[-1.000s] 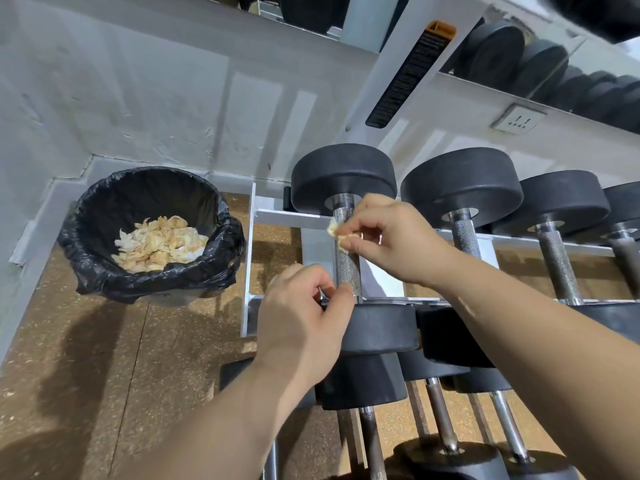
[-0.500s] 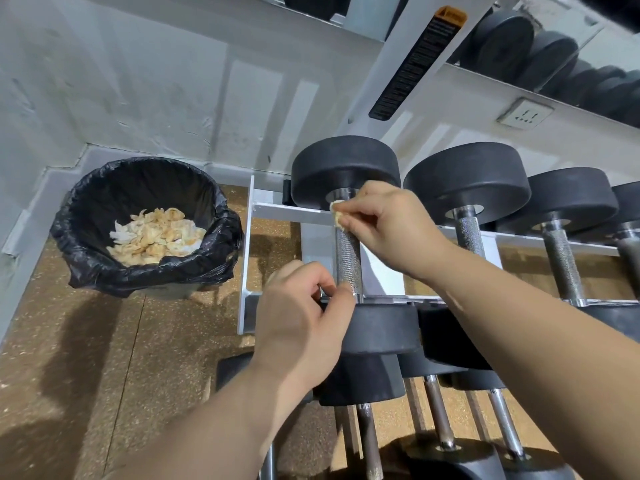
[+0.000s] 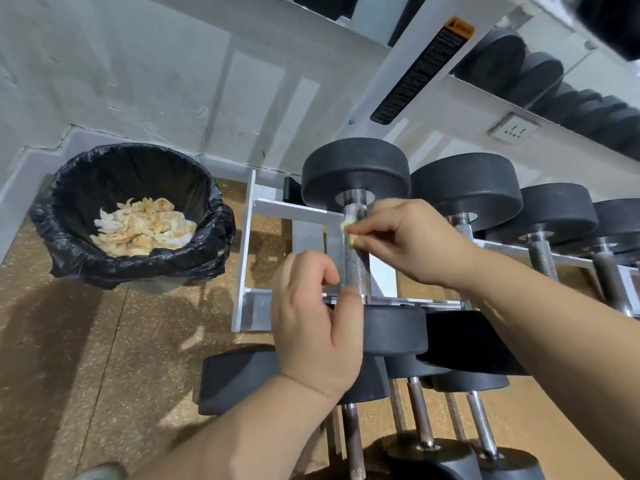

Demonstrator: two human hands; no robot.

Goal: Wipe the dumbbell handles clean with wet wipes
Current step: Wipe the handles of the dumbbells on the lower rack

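White metal rack (image 3: 244, 258), tiered, standing on a speckled brown floor (image 3: 86, 358) against a pale wall; carries a row of black round-headed dumbbells. Waste bin (image 3: 138, 268), lined with a black bag, on the floor just left of the rack; holds a heap of crumpled, yellowed used wipes (image 3: 142, 226). Leftmost dumbbell (image 3: 353, 171), lying across the rack's rails, far head toward the wall, near head toward the person. Dumbbell handle (image 3: 357, 268), knurled metal, bare between the two hands. Left hand (image 3: 311, 323), fingers curled, thumb tip touching the handle's near end; a firm grip cannot be told. Right hand (image 3: 412, 240), fingers pinching the wet wipe. Wet wipe (image 3: 348, 231), small, bunched, yellowish, pressed against the upper part of the handle, below the far head.
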